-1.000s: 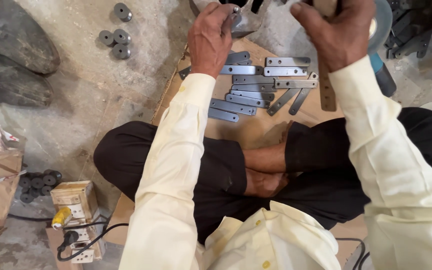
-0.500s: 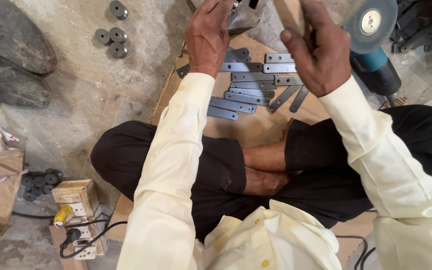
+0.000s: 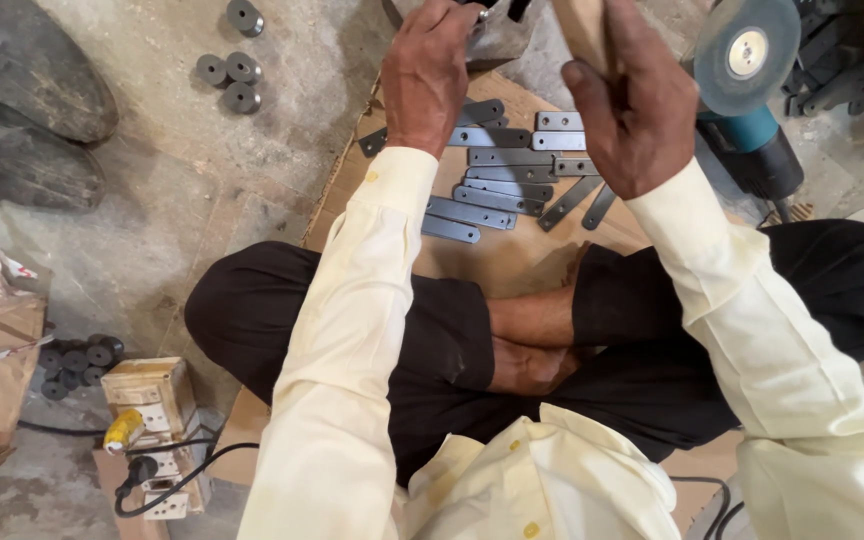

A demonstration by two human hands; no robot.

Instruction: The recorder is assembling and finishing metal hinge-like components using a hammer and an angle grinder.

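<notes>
The wooden handle sits at the far edge of the scene, gripped by the closed fingers of the right hand, its long axis near upright and its head cut off from view; the left hand curls closed on a small metal piece just beside it. A good strike here likely wants that piece pinned flat and fingers clear; grey metal strips lie on cardboard nearer, a grinder to the right.
</notes>
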